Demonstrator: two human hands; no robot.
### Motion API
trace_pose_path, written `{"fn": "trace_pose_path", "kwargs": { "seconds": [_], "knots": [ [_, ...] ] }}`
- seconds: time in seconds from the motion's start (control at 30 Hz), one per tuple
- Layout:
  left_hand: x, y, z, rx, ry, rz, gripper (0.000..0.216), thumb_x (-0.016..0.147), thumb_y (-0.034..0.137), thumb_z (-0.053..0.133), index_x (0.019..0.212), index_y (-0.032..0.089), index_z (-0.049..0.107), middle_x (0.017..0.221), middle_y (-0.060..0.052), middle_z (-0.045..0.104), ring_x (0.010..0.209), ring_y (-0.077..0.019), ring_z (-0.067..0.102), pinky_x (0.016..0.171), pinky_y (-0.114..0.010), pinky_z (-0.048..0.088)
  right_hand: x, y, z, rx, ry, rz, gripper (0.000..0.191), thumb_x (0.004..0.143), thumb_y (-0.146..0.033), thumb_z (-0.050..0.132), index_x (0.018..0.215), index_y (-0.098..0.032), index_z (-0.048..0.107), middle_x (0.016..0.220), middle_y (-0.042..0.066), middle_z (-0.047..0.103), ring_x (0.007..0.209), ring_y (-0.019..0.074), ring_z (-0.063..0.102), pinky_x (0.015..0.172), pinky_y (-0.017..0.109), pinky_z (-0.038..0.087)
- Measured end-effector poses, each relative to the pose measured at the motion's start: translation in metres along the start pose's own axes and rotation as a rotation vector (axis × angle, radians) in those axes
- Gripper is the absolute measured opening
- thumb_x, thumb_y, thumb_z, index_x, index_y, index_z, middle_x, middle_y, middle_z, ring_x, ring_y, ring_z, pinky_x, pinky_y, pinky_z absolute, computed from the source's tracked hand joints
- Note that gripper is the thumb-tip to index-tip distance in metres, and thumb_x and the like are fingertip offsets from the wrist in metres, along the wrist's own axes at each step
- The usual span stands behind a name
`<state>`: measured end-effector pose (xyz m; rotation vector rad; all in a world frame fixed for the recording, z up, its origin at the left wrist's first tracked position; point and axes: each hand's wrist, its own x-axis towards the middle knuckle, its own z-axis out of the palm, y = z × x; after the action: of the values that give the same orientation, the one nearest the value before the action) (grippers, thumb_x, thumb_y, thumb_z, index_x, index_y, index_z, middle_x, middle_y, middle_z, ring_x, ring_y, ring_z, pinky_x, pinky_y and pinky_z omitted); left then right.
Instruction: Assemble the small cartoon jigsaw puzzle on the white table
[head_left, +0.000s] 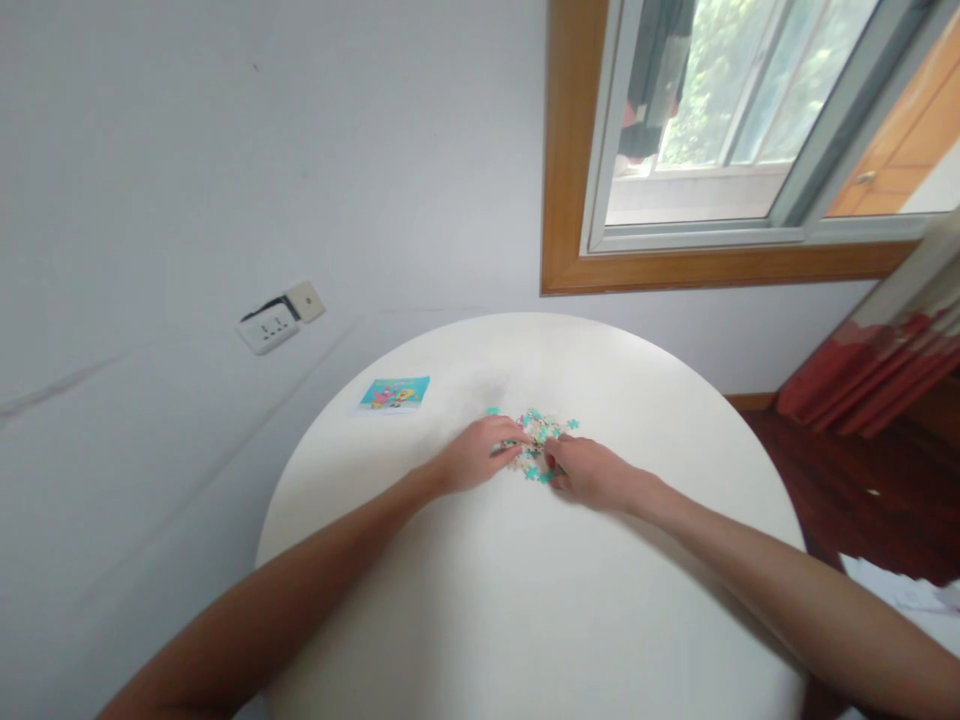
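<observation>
A small heap of loose jigsaw puzzle pieces (pixel 541 428), teal, pink and cream, lies near the middle of a round white table (pixel 525 600). My left hand (pixel 480 452) rests at the heap's left side, fingers curled onto the pieces. My right hand (pixel 589 470) sits at the heap's lower right, fingers bent and pinching among the pieces. Which piece each hand grips is too small to make out. The two hands almost meet over the heap.
A small picture card (pixel 394 392) with a teal cartoon image lies at the table's far left. A wall socket (pixel 279 318) is on the white wall behind. A wood-framed window (pixel 720 150) is at upper right, red curtain (pixel 877 370) and dark wooden floor to the right.
</observation>
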<state>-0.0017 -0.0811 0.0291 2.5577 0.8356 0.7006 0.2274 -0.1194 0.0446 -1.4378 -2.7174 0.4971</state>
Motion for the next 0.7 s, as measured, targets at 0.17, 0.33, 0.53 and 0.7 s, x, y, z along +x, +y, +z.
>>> {"fn": "trace_pose_path", "kwargs": {
  "seconds": [0.17,0.33,0.53,0.7],
  "knots": [
    [-0.001,0.009,0.011,-0.007,-0.132,0.024,0.026,0.093,0.031,0.062,0.117,0.021,0.067,0.117,-0.007,0.07,0.113,-0.0212,0.06,0.106,-0.036,0.04,0.011,0.004,0.008,0.123,0.098,0.066,0.011,0.083,-0.017,0.058,0.092,-0.018,0.065,0.091,0.009,0.071,0.083,0.0198,0.064,0.069,0.026,0.039],
    [0.0,0.007,0.017,0.005,-0.112,-0.009,0.029,0.09,0.036,0.067,0.116,0.022,0.067,0.117,-0.007,0.069,0.113,-0.0227,0.058,0.106,-0.038,0.039,0.025,0.02,0.006,0.457,0.176,0.079,0.01,0.082,-0.013,0.056,0.075,-0.017,0.062,0.067,0.001,0.063,0.062,0.0132,0.057,0.058,0.023,0.039],
    [0.003,0.021,0.028,0.11,-0.099,0.037,0.026,0.092,0.037,0.064,0.115,0.024,0.068,0.12,-0.006,0.065,0.119,-0.0237,0.052,0.109,-0.04,0.036,0.032,0.045,0.001,0.769,0.225,0.13,0.024,0.072,-0.001,0.05,0.089,-0.014,0.061,0.074,0.001,0.065,0.057,0.0108,0.059,0.053,0.02,0.043],
    [0.003,0.029,0.033,0.186,-0.138,0.055,0.021,0.094,0.032,0.062,0.114,0.025,0.067,0.121,-0.006,0.06,0.122,-0.0236,0.048,0.115,-0.044,0.028,0.03,0.055,-0.004,0.598,0.351,0.088,0.033,0.073,-0.001,0.052,0.1,-0.016,0.066,0.091,0.005,0.072,0.065,0.0115,0.062,0.061,0.022,0.047]
  ]
}}
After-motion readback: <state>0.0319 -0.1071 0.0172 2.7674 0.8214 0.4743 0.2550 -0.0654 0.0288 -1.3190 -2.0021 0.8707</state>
